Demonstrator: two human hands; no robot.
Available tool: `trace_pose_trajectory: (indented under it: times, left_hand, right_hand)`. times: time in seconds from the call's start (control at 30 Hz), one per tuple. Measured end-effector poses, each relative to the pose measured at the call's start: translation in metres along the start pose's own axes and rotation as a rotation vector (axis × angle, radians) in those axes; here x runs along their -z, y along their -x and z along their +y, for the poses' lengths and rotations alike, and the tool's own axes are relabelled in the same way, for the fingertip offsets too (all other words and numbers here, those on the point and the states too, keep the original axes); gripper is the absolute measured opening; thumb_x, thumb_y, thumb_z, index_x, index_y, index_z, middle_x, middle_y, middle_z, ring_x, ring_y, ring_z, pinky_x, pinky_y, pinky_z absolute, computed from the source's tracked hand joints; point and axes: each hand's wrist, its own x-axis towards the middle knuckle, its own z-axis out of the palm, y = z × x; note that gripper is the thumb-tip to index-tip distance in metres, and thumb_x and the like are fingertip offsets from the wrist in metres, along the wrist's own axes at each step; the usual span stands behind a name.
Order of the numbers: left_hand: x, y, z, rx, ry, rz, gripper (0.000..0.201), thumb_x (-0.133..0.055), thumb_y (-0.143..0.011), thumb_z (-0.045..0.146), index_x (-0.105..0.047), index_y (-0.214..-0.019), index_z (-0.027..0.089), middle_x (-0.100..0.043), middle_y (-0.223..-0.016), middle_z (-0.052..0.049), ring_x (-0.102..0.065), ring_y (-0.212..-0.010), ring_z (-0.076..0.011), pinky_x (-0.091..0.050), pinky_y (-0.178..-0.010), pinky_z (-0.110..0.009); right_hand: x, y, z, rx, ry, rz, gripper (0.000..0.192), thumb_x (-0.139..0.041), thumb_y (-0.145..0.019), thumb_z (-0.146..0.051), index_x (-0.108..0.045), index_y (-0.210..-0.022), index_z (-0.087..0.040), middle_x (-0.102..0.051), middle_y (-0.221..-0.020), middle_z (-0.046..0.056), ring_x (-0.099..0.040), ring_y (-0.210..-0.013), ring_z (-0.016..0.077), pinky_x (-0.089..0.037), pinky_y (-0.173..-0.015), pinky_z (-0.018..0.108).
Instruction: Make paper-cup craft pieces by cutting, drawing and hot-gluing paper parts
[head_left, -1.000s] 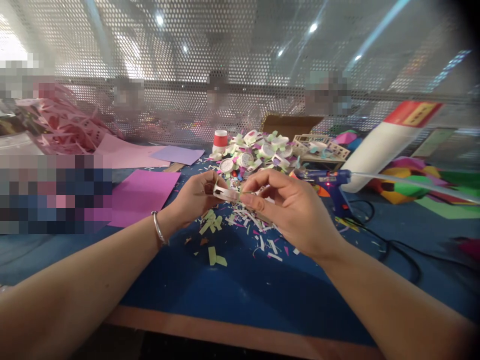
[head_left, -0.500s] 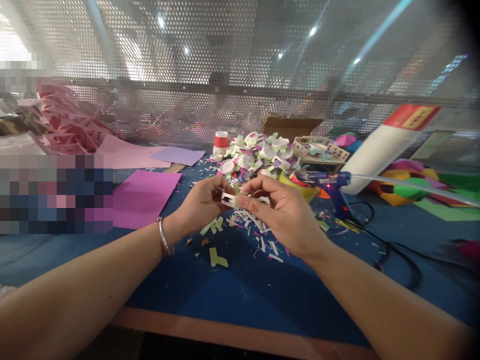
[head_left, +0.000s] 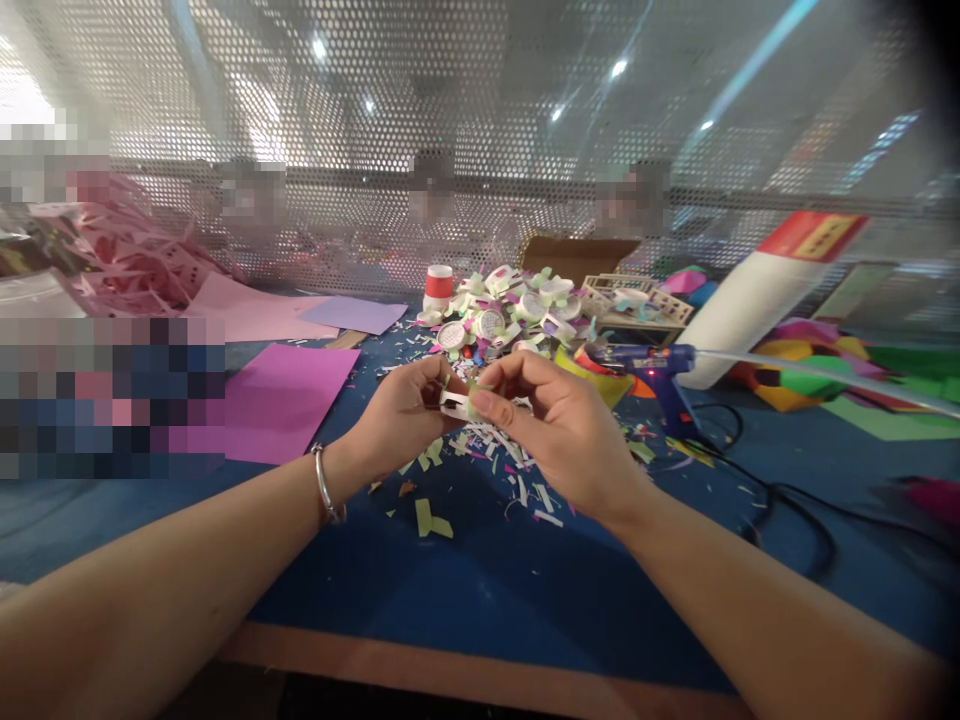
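Note:
Between my two hands, over the middle of the table, is a small white and pale-green paper piece. My left hand, with a silver bangle at the wrist, grips its left side with bent fingers. The thumb and fingers of my right hand pinch its right side. Fingers cover much of the piece. Just beyond my hands lies a heap of white paper pieces with green and purple tabs. Paper scraps are strewn beneath my hands, and two larger green strips lie nearer to me.
A blue glue gun stands at right, its light lit and its black cable trailing across the table. Behind it leans a white roll. Magenta paper lies at left, and a red and white cup stands behind the scraps.
The view has shifted very slightly. Both hands keep hold of the paper piece in nearly the same place.

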Motion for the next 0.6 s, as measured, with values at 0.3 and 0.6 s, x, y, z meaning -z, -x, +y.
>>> trace_pose_trajectory:
  times: [0.3,0.6]
  left_hand:
    - [-0.001,0.0006,0.0037,0.09,0.129,-0.045,0.032,-0.083,-0.065,0.023,-0.053,-0.074,0.018,-0.058,-0.072,0.003,-0.053,-0.068,-0.0116,-0.044,-0.065,-0.027]
    - [-0.0027,0.0004,0.0104,0.319,0.427,-0.058,0.025,-0.079,-0.063,0.007,-0.065,-0.082,0.014,-0.068,-0.083,-0.002,-0.063,-0.079,-0.014,-0.048,-0.077,-0.03]
  right_hand:
    - [-0.0002,0.0006,0.0012,-0.002,0.004,0.004,0.018,-0.068,-0.093,-0.037,-0.065,-0.101,-0.021,-0.059,-0.087,-0.001,-0.054,-0.079,0.0121,-0.045,-0.074,0.029]
    - [0.0029,0.0008,0.0016,-0.084,-0.079,0.027,0.028,-0.073,-0.088,-0.038,-0.062,-0.109,-0.022,-0.061,-0.09,0.0,-0.058,-0.081,0.0139,-0.048,-0.076,0.031]
